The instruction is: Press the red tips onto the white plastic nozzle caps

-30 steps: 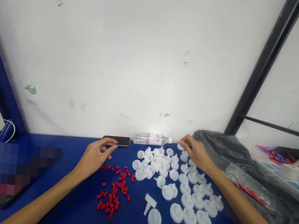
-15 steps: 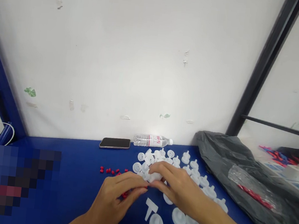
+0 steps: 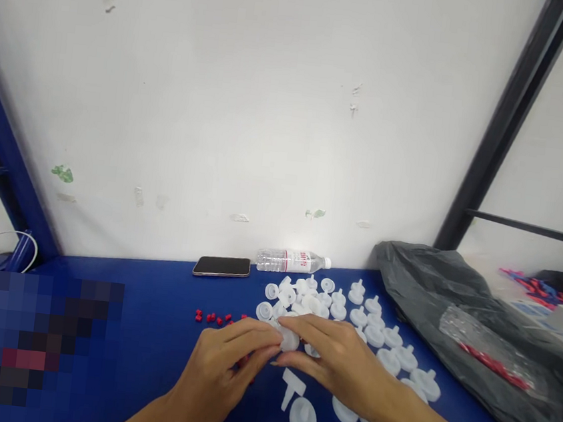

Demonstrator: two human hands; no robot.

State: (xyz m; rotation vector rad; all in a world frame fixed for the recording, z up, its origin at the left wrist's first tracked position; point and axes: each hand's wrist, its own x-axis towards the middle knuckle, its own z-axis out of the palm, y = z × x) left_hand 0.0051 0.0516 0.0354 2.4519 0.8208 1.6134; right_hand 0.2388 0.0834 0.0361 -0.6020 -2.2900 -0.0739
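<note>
Both hands meet low over the blue counter (image 3: 151,305): the left hand (image 3: 224,373) and right hand (image 3: 336,361) each pinch the same white cap (image 3: 289,339) between curled fingertips. Red pieces (image 3: 215,317) lie just beyond the left hand, more white caps (image 3: 374,328) beyond and right of the right hand. Farther off, phone (image 3: 222,266) and bottle (image 3: 293,261) lie against the wall; left of the hands the counter is bare.

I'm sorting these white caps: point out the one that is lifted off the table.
The white cap pinched between the left hand and right hand; every other white cap lies on the blue table.
</note>
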